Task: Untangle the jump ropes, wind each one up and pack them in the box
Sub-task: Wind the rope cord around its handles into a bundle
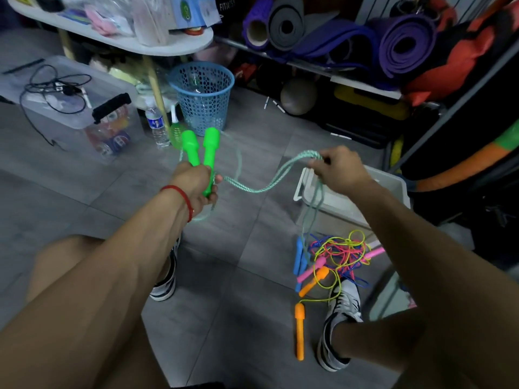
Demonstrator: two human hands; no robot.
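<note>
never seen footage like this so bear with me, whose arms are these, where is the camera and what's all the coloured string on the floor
There is no machine here. A person wears a camera on the head, so this single picture looks forward and down at their own arms, knees and shoes.

The left hand grips the two green handles of one jump rope, held side by side. The right hand pinches a loop of that rope's pale green cord, which sags between the hands and hangs down below the right hand.

On the grey tile floor, by the right shoe, lies a tangle of other ropes with blue, pink and orange handles. Behind it, under the right forearm, stands a white box, probably where the wound ropes go. A blue basket and rolled mats are background clutter.
</note>
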